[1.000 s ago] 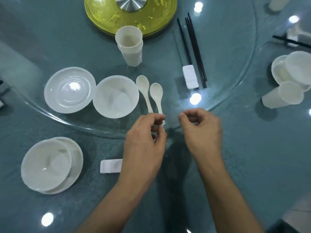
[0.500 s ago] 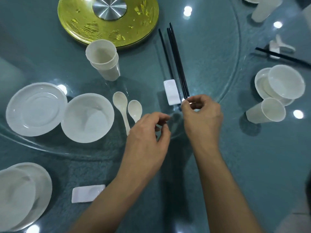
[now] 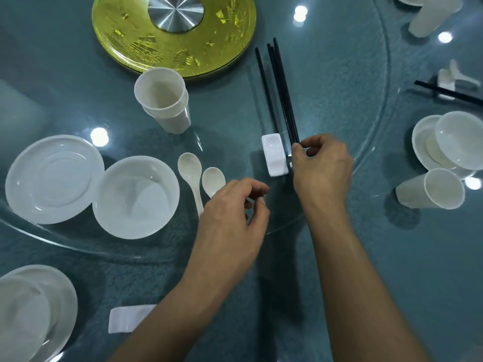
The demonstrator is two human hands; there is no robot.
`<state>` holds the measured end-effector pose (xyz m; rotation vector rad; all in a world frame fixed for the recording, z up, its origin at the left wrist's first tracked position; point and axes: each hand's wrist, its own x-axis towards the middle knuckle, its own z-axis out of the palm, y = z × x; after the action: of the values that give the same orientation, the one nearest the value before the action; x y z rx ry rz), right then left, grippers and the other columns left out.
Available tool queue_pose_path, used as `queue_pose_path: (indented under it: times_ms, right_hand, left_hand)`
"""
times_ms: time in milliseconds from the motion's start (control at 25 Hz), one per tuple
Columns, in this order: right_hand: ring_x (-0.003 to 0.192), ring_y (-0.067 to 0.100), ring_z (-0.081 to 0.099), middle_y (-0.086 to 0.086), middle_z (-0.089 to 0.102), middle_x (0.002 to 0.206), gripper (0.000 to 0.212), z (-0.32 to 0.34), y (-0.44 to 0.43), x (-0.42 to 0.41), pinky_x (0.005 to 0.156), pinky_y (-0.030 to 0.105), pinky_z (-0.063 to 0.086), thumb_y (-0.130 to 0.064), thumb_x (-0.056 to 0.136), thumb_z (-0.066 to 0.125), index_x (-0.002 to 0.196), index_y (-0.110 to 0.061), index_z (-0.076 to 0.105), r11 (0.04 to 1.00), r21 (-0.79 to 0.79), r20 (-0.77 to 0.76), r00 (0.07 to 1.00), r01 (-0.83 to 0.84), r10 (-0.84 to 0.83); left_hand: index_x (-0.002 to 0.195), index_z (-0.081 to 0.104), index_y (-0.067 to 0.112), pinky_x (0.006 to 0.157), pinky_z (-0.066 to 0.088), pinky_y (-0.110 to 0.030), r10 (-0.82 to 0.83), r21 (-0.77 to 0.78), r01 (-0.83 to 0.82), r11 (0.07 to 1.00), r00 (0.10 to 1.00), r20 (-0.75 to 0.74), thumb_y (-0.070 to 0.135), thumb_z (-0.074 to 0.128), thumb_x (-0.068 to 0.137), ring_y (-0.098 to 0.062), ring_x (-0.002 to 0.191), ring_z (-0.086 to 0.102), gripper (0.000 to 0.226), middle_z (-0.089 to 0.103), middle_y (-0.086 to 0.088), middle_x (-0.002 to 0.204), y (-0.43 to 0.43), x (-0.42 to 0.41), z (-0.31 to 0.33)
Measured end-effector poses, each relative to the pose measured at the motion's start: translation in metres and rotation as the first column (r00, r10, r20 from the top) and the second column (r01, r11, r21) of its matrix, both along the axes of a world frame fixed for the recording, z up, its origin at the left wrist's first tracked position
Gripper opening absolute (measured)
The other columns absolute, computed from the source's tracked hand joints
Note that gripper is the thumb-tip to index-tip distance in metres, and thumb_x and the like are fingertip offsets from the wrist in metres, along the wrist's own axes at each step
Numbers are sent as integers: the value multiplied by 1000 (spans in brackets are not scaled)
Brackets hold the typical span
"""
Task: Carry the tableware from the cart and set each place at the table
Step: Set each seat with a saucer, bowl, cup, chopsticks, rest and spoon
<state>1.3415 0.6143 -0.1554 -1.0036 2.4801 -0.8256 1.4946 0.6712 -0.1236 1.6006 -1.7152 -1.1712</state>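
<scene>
Several black chopsticks (image 3: 282, 87) lie on the glass turntable, pointing away from me, beside a white chopstick rest (image 3: 274, 158). My right hand (image 3: 324, 165) pinches their near ends between thumb and forefinger, just right of the rest. My left hand (image 3: 230, 215) hovers with loosely curled fingers and nothing visible in them, covering the handle of the smaller of two white spoons (image 3: 213, 178). The longer spoon (image 3: 189, 165) lies left of it. A white bowl (image 3: 136, 197), a white plate (image 3: 52, 178) and stacked cups (image 3: 163, 100) stand further left.
A gold hub (image 3: 172, 35) sits at the turntable's centre. On the table at lower left are a bowl on a plate (image 3: 31, 309) and another rest (image 3: 125, 318). At the right stands a set place with a bowl (image 3: 457, 142), a tipped cup (image 3: 431, 189) and chopsticks (image 3: 449, 94).
My right hand moved forward from beside the left hand to the chopsticks' near ends and pinched them. The left hand stayed by the spoon handles. The view shifted forward and right.
</scene>
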Motion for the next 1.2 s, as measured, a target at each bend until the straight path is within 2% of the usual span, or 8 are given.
queue_pose_path:
  times_ms: [200,320,480,680,840,1000,1080,1200]
  right_hand:
    - [84,23,66,1,70,84,15,9,-7,-1,71,28,45,-30,91,72,81,-18,70,993,118,99,995,-32,20]
    - [76,22,64,-2,66,71,30,14,-7,-2,70,26,42,-29,90,72,64,-23,60,989,144,123,992,-43,25]
    - [71,14,63,-12,60,65,25,12,0,-2,68,24,43,-29,90,73,68,-27,62,996,86,154,988,-2,-11]
    - [67,12,67,-8,66,66,16,9,22,0,69,28,54,-31,87,76,75,-24,68,999,-32,233,972,42,-34]
    - [54,2,59,-9,65,62,18,11,49,9,58,21,46,-31,87,78,74,-23,69,997,-57,326,945,48,-27]
    - [54,-1,58,-7,67,65,15,15,80,23,59,18,45,-32,85,80,79,-20,73,997,-59,399,917,47,-20]
    - [56,0,59,-6,68,64,13,18,99,34,58,15,47,-27,85,81,77,-19,73,997,-66,462,887,44,-8]
    - [58,5,60,-2,71,65,10,25,125,51,57,15,49,-19,84,81,76,-17,74,996,-79,573,819,28,22]
  left_hand:
    - [106,69,28,81,53,-26,-1,2,1,1000,1000,1,19,61,96,-5,88,62,16,67,16,98,-2,0,-1]
    - [105,69,28,81,53,-27,-5,-8,5,1000,1000,4,19,61,96,-5,90,63,15,67,17,99,-1,1,-1]
    - [103,69,29,79,53,-26,2,-3,-2,1000,1000,2,19,61,96,-5,87,63,14,67,17,97,2,4,-2]
    - [103,69,29,80,53,-23,-2,6,2,1000,1000,-6,19,61,96,-4,88,63,14,66,16,98,10,8,-2]
    - [104,69,28,79,51,-18,-9,10,9,1000,1000,-6,19,61,96,-2,89,63,14,66,17,98,17,9,-2]
    - [107,71,26,74,47,-10,-4,32,5,999,999,-35,19,61,98,-1,86,64,15,70,16,99,24,10,-3]
    - [113,72,26,78,48,-9,5,53,-3,999,999,-48,22,60,99,3,88,66,18,72,17,99,30,12,-2]
    - [121,70,26,90,53,-17,31,104,-23,994,996,-84,29,59,100,8,94,67,24,74,17,101,38,15,-3]
